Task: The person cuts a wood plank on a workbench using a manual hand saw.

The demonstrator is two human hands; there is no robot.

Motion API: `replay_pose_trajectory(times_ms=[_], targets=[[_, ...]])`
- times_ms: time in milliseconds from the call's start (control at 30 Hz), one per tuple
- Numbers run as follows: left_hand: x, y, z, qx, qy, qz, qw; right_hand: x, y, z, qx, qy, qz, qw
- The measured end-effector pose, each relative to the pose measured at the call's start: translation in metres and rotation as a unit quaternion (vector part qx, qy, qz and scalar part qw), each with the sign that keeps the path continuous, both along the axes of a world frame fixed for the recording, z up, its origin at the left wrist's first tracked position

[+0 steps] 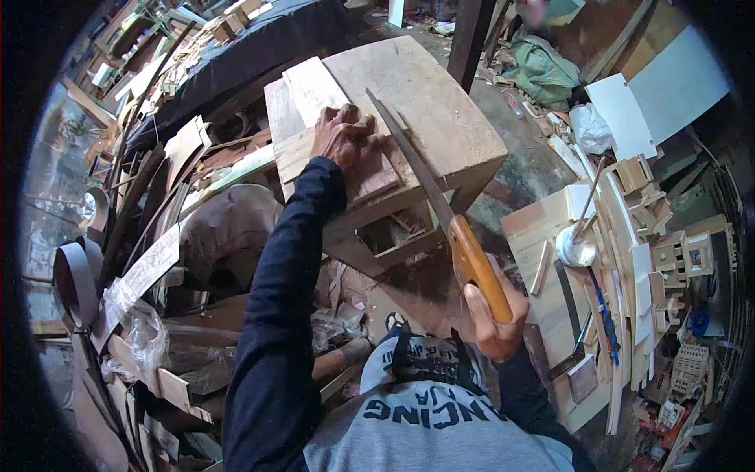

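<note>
My right hand (499, 318) is wrapped round the wooden handle of a handsaw (425, 177). The saw's blade slants up and left over a wooden box (440, 94) that serves as a work surface, alongside the edge of a board. My left hand (344, 135) presses down on that wooden board (373, 175), its fingers bent over the wood. Under and beyond the hand a paler strip of wood (314, 85) lies on the box top. An opening in the box's near side shows scraps inside.
To the right a low bench (550, 315) carries wood strips, a white pot (574, 248) with a stick in it and blue-handled tools. Offcuts and plastic wrap (141, 330) pile up on the left. A dark post (470, 39) stands beyond the box, near a green sack (543, 69).
</note>
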State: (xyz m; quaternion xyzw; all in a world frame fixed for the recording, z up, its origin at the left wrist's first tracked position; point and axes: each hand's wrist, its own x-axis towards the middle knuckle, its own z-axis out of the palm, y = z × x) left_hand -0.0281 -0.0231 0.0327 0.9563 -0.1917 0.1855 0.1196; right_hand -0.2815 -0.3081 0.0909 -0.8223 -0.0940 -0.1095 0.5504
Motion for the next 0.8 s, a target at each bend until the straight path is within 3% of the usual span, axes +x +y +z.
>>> replay_pose_trajectory(times_ms=[100,233,300,367,433,533,600,667,733,800], targets=[[0.014,0.008,-0.013,0.045,-0.053,-0.023,0.997,0.024,0.014,0.001,-0.006,-0.053,-0.005,0.999],[-0.006,-0.003,0.008,0.037,-0.016,-0.017,0.999,0.12,0.055,-0.029,0.016,-0.074,0.002,0.997],[-0.003,-0.001,0.009,0.018,-0.039,-0.018,0.999,0.111,0.053,-0.03,0.03,-0.062,0.009,0.998],[-0.002,-0.001,0.003,0.004,-0.039,-0.011,0.999,0.065,0.04,-0.025,0.066,0.029,-0.01,0.997],[0.005,-0.002,0.0,0.01,-0.037,-0.008,0.999,0.014,0.004,-0.047,-0.009,-0.006,-0.02,1.0],[0.007,0.006,-0.006,0.027,-0.042,-0.01,0.999,-0.022,-0.003,-0.038,0.017,0.005,-0.048,0.999],[0.006,0.003,-0.008,0.025,-0.063,-0.01,0.998,0.01,0.013,-0.026,0.047,-0.024,-0.035,0.998],[-0.003,-0.001,0.005,0.016,-0.044,-0.015,0.999,0.066,0.034,-0.001,0.03,0.027,-0.009,0.999],[-0.009,-0.002,0.007,0.011,-0.045,-0.017,0.999,0.13,0.057,-0.022,-0.003,-0.104,0.032,0.994],[-0.005,0.002,0.003,0.009,-0.07,-0.025,0.997,0.118,0.052,-0.02,0.011,-0.072,0.036,0.997]])
